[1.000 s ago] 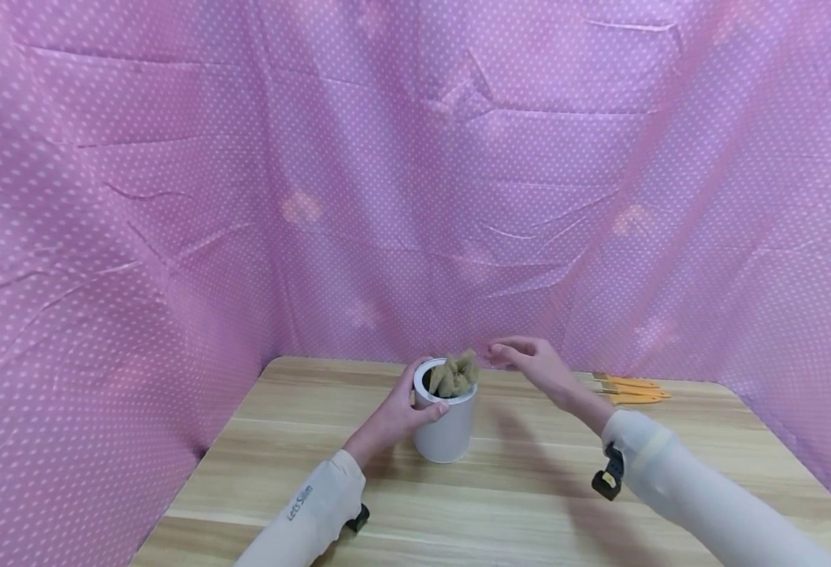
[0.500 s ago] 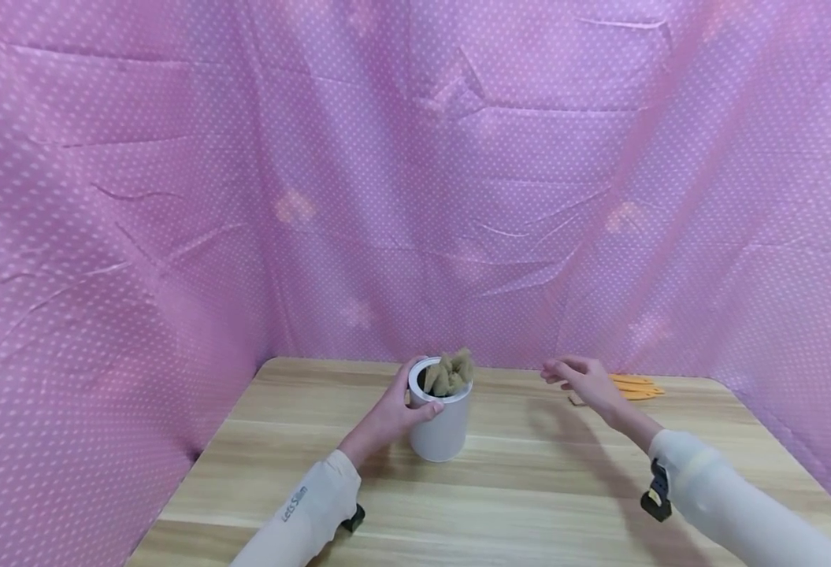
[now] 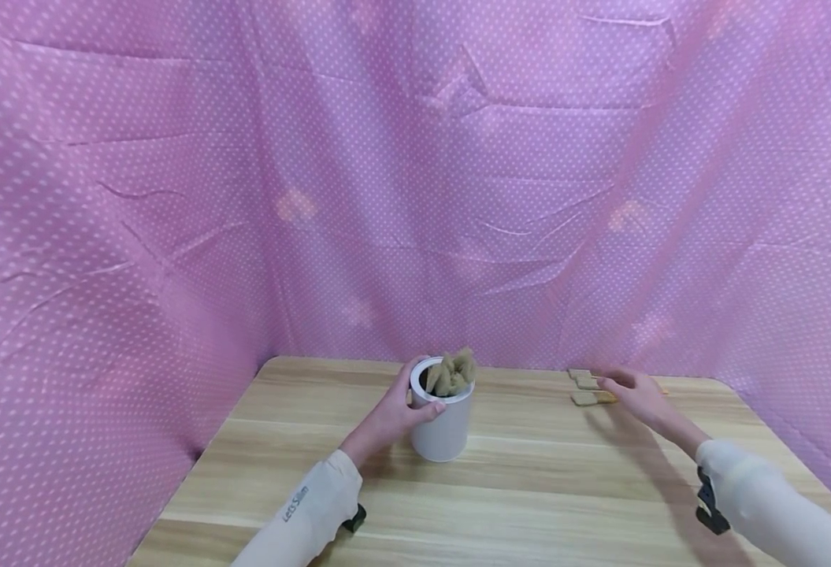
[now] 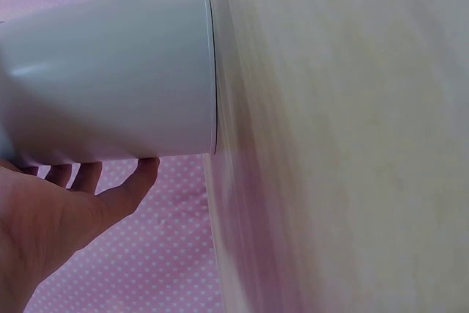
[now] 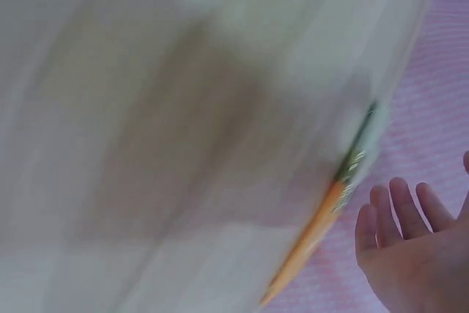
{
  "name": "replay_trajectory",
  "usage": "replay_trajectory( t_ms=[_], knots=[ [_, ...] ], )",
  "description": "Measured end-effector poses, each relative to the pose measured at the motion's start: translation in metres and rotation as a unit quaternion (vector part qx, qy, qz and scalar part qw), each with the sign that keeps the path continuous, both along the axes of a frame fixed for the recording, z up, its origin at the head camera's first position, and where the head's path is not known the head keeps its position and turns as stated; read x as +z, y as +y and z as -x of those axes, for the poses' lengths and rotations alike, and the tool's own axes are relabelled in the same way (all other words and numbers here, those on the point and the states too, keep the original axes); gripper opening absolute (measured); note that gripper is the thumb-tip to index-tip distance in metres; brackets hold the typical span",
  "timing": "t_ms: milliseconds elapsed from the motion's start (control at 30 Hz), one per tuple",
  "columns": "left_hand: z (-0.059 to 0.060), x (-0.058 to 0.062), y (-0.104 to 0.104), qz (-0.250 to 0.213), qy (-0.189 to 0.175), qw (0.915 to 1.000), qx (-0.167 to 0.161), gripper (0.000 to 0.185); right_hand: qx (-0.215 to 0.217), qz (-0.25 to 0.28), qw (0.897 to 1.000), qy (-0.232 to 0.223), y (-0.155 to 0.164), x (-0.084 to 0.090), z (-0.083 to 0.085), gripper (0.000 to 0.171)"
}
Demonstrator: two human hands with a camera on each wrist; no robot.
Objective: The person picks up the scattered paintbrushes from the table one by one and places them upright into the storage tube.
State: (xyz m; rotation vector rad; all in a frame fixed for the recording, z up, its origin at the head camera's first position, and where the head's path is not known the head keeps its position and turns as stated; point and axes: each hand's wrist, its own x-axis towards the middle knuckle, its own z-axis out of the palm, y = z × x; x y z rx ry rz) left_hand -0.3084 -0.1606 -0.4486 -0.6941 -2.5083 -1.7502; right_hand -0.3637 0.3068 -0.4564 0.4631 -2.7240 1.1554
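A white cylindrical can [image 3: 442,435] stands upright on the wooden table, my left hand [image 3: 389,420] gripping its left side with the thumb across the front near the rim. In the left wrist view, fingers [image 4: 132,188] wrap the can's smooth wall [image 4: 110,71]. Tan bristle heads of several paintbrushes [image 3: 450,378] poke out of its opening, their handles hidden inside. My right hand [image 3: 643,398] hovers over paintbrushes [image 3: 587,399] at the back right and covers most of their handles. An orange-handled paintbrush [image 5: 300,247] shows beside the spread, empty fingers [image 5: 410,214] in the right wrist view.
The light wooden table [image 3: 415,516] has rounded back corners. Pink dotted cloth [image 3: 415,197] hangs close behind its back edge and along both sides. A black wrist camera [image 3: 710,504] sits on the right sleeve.
My right hand has moved right, away from the can, and down over the paintbrushes on the table. The left hand keeps its grip on the can, which stays in place.
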Motion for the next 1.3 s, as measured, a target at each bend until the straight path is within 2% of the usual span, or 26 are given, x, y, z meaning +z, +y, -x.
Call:
replay_trajectory(
  t_ms=[100,233,333,400,533,633,700,900,1033,1200,1300],
  knots=[
    [0.000,0.000,0.001,0.000,-0.001,1.0000,0.000,0.092,-0.001,-0.042,0.999,0.025,0.012,-0.009,-0.003,0.037],
    [-0.001,-0.001,0.001,-0.003,-0.001,1.0000,0.001,0.091,0.019,-0.117,0.992,0.050,0.024,-0.019,-0.007,0.043],
    [-0.001,0.001,0.001,-0.010,0.007,0.9999,0.000,0.091,0.036,-0.172,0.980,0.089,0.029,-0.024,-0.007,0.044],
    [-0.002,0.003,0.000,-0.016,0.013,0.9998,-0.002,0.090,0.041,-0.198,0.972,0.121,0.032,-0.027,-0.006,0.037],
    [-0.002,0.004,0.000,-0.022,0.015,0.9996,-0.008,0.091,0.043,-0.226,0.957,0.177,0.034,-0.029,-0.004,0.022],
    [-0.001,0.004,0.001,-0.025,0.013,0.9995,-0.012,0.091,0.049,-0.241,0.946,0.211,0.036,-0.028,-0.004,0.022],
    [-0.001,0.004,0.001,-0.024,0.013,0.9996,-0.011,0.090,0.049,-0.259,0.940,0.215,0.038,-0.027,-0.005,0.024],
    [0.001,-0.002,0.002,-0.015,0.003,0.9999,-0.008,0.091,0.040,-0.342,0.922,0.176,0.053,-0.023,-0.011,0.024],
    [0.002,-0.005,0.002,-0.011,-0.003,0.9999,-0.008,0.093,0.055,-0.342,0.914,0.211,0.063,-0.023,-0.012,0.022],
    [0.002,-0.003,0.001,-0.011,-0.003,0.9999,-0.004,0.093,0.103,-0.292,0.917,0.252,0.070,-0.025,-0.007,0.023],
    [0.004,-0.002,0.000,-0.008,-0.004,1.0000,-0.001,0.094,0.118,-0.280,0.918,0.253,0.072,-0.026,-0.005,0.025]
  ],
)
